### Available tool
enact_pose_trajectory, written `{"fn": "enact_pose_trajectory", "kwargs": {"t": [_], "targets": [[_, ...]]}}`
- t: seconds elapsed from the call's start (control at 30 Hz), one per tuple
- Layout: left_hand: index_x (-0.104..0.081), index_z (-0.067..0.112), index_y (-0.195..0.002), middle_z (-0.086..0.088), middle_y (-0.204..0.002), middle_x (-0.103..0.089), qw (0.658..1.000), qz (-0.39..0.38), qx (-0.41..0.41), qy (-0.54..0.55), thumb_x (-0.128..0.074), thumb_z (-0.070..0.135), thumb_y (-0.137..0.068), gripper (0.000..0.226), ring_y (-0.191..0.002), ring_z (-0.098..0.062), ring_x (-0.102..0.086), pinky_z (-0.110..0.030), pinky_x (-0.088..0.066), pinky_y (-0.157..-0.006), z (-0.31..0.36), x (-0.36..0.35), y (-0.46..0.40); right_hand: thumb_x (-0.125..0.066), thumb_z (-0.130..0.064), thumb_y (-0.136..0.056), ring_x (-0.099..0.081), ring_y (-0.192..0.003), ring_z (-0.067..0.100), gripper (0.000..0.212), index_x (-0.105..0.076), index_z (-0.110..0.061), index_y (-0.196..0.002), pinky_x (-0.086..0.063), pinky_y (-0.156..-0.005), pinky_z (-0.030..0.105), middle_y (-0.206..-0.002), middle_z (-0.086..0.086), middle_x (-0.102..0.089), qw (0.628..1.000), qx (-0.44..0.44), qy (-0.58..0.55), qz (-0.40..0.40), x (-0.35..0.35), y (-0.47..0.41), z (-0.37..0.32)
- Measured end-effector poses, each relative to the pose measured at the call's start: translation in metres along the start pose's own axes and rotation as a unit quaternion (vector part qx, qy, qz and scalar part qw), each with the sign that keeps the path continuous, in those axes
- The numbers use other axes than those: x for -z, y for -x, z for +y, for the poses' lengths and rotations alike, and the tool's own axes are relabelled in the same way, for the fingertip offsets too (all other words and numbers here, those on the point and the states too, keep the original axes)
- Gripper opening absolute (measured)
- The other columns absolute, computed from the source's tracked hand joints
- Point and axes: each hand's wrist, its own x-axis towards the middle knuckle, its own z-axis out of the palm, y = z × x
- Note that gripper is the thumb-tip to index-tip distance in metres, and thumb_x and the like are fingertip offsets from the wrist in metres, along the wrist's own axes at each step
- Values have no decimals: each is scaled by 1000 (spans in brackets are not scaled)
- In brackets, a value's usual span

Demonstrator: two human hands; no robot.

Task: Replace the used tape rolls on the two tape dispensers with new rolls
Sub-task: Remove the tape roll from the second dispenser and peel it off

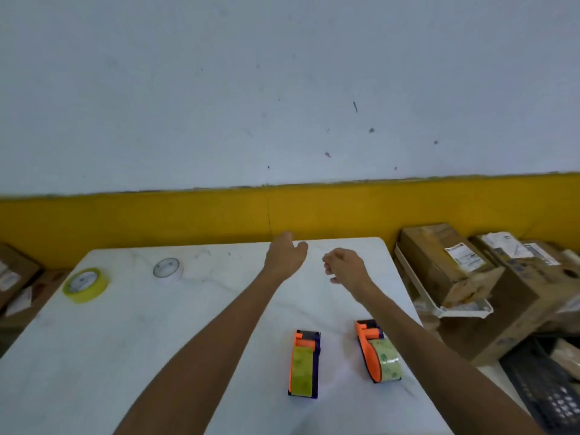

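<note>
Grip: none; left hand [285, 256] hangs over the far part of the table with fingers loosely extended, holding nothing; right hand [344, 265] beside it, fingers loosely curled, also empty (both well apart from every task item). Item, tape dispensers: two, orange and dark blue, lying near the front edge between the forearms and the table's right side; the left dispenser [303, 363] lies flat with its yellowish-clear roll facing up, the right dispenser [378, 351] sits tilted on its side, roll toward the viewer; both carry tape, so judged not yet stripped. Item, loose rolls: two, at the far left of the table; a yellow-tinted roll [85, 284] nearest the left edge, a paler, smaller-looking roll [168, 269] just to its right, both lying flat. Step in hand, as judged: reaching out at the start, no roll removed. Handling advice: bring one dispenser close, steady its frame with one hand, slide the old roll sideways off its hub, keep fingers off the cutter end, then fetch one loose roll at a time. Support: one white marbled table [175, 324]. Surroundings: several cardboard boxes [445, 262] stacked at right, count uncertain; a dark crate [546, 394] lower right.
</note>
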Motion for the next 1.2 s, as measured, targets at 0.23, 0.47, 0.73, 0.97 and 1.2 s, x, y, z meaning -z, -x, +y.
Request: {"fn": "enact_pose_trajectory", "kwargs": {"t": [0.23, 0.47, 0.73, 0.97, 1.2], "targets": [[-57, 7, -109, -9, -99, -59, 999, -18, -28, 23, -47, 27, -94, 26, -85, -21, -51, -36, -46, -72, 18, -9, 12, -52, -22, -90, -59, -77, 19, 24, -67, -4, -92, -53, -70, 32, -85, 9, -65, 997, 54, 17, 47, 29, 9, -5], [-54, 10, -117, -8, -110, -60, 998, -67, -15, 10, -48, 27, -94, 29, -94, -20, -57, -29, -44, -72, 16, -52, 19, -51, -20, -92, -60, -81, 21, 20, -67, -7, -95, -54, -73, 33, -87, 9, -65, 997, 12, 21, 72, 54, 14, 30], [-59, 5, -107, -10, -109, -63, 990, -128, 24, 59, -44, 17, -90, 25, -101, -27, -64, -29, -46, -69, 12, -111, 32, -51, -17, -87, -56, -73, 22, 16, -63, -12, -77, -49, -68, 35, -79, 9, -62, 992, -89, -3, 90, 87, 20, 88], [-55, 6, -84, -14, -94, -61, 982, -155, 98, 35, -41, 15, -90, 18, -74, -23, -50, -29, -38, -60, -22, -192, 57, -52, -23, -81, -62, -88, 26, 10, -62, -21, -79, -53, -88, 46, -95, 9, -66, 980, -183, 7, 84, 104, 28, 165], [-62, 3, -89, -13, -91, -62, 947, -197, 236, 91, -38, 20, -91, 29, -77, -28, -56, -31, -38, -62, -59, -246, 85, -59, -30, -81, -70, -85, 28, 14, -68, -19, -81, -61, -79, 44, -90, 9, -72, 970, -232, 22, 71, 92, 39, 214]]}}
